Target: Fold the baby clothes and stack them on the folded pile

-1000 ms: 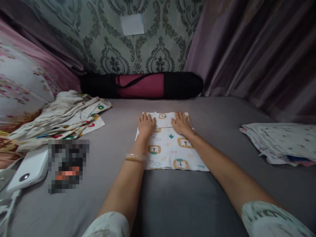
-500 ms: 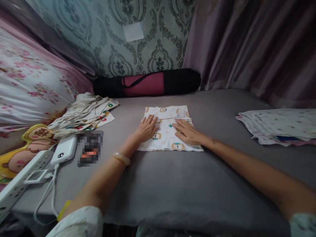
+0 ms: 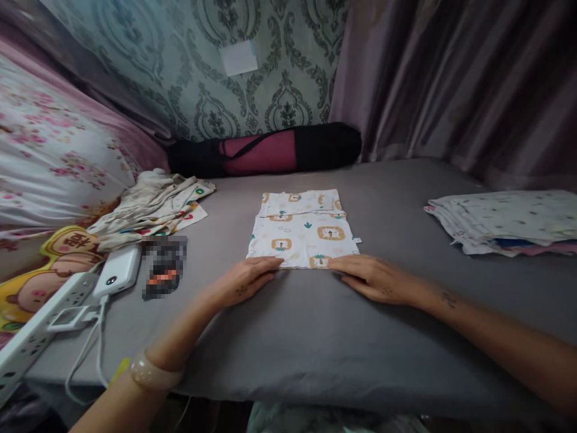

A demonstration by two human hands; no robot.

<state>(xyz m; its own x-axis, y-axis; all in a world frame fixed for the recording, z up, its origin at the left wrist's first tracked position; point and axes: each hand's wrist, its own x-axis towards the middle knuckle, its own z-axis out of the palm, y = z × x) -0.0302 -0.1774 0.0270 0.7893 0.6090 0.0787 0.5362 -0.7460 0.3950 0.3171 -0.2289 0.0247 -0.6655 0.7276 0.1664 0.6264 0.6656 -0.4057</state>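
A folded white garment [image 3: 297, 234] with a tan lion print lies flat on the grey bed sheet, its upper part folded over in a band. A small tag pokes out at its right side. My left hand [image 3: 246, 281] rests at the garment's near left corner, fingers stretched along the edge and thumb lower, apart from them. At the near right corner, my right hand [image 3: 376, 278] lies likewise, fingertips on the edge and thumb below. Both hands look open, with no cloth visibly pinched. A pale bangle [image 3: 153, 373] circles my left wrist.
Crumpled clothes [image 3: 153, 204] lie to the left, near a white power bank [image 3: 117, 273], a power strip [image 3: 38, 334] and a blurred dark item [image 3: 164, 267]. Folded clothes [image 3: 509, 219] are stacked at right. A black and maroon long bag [image 3: 265, 150] lies along the wall.
Both hands have slid back from the garment's middle to its near corners, uncovering the lion print. The garment still lies flat with the same folded band.
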